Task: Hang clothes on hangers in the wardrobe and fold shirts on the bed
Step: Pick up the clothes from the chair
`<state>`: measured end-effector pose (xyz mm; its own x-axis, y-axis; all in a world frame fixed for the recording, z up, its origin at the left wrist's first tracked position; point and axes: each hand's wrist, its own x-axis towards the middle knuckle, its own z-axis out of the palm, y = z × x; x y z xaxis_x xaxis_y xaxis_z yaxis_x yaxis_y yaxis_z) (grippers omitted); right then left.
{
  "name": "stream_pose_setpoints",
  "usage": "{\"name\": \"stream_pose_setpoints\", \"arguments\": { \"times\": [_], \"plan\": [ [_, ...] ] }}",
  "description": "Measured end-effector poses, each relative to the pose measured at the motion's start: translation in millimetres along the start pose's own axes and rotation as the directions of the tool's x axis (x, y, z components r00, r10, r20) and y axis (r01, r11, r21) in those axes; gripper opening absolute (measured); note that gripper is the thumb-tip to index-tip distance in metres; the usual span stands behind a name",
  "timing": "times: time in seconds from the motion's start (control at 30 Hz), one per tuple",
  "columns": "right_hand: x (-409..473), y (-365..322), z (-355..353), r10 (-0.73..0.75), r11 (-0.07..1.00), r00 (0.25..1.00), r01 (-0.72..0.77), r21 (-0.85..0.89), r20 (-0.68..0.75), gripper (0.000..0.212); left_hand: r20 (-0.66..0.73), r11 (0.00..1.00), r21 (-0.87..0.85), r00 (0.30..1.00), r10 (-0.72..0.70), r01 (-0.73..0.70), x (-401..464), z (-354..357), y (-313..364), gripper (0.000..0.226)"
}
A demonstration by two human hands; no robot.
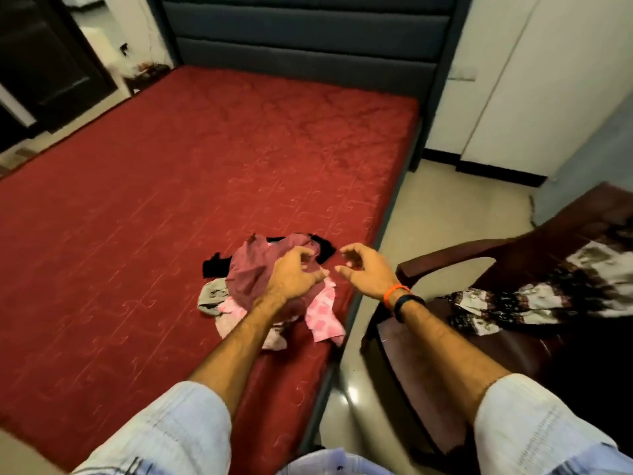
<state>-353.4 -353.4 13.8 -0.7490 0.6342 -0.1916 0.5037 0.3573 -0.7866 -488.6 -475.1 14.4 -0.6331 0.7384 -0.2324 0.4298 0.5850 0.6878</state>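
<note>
A small heap of clothes lies near the right edge of the red bed. On top is a maroon garment, with a pink checked piece, a grey piece and a black piece under and around it. My left hand rests on the maroon garment with its fingers spread and loosely bent. Just right of the heap my right hand hovers above the bed edge, fingers loosely curled and holding nothing.
A dark wooden chair stands right of the bed, with a black-and-white patterned cloth draped over it. A dark padded headboard rises at the far end. White wardrobe doors stand at the back right. Pale floor runs between bed and chair.
</note>
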Motion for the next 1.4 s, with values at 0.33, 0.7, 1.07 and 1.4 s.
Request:
{"name": "stream_pose_setpoints", "arguments": {
  "times": [0.33,0.7,1.07,1.4],
  "plan": [
    [-113,122,-175,0.207,0.978,0.911,-0.179,0.110,-0.356,0.037,0.180,0.976,-0.031,0.959,0.217,-0.215,-12,150,182,0.044],
    [-157,241,-307,0.450,0.891,0.686,-0.392,0.230,-0.571,0.035,0.488,0.902,-0.051,0.777,0.398,-0.429,38,307,338,0.034],
    [-106,316,-399,0.599,0.772,0.454,-0.546,0.326,-0.659,0.034,0.661,0.847,-0.070,0.611,0.436,-0.528,130,429,450,0.031],
    [-82,364,-417,0.637,0.725,0.362,-0.583,0.368,-0.681,0.037,0.541,0.842,0.145,0.754,0.372,-0.519,134,503,494,0.027]
  ]
}}
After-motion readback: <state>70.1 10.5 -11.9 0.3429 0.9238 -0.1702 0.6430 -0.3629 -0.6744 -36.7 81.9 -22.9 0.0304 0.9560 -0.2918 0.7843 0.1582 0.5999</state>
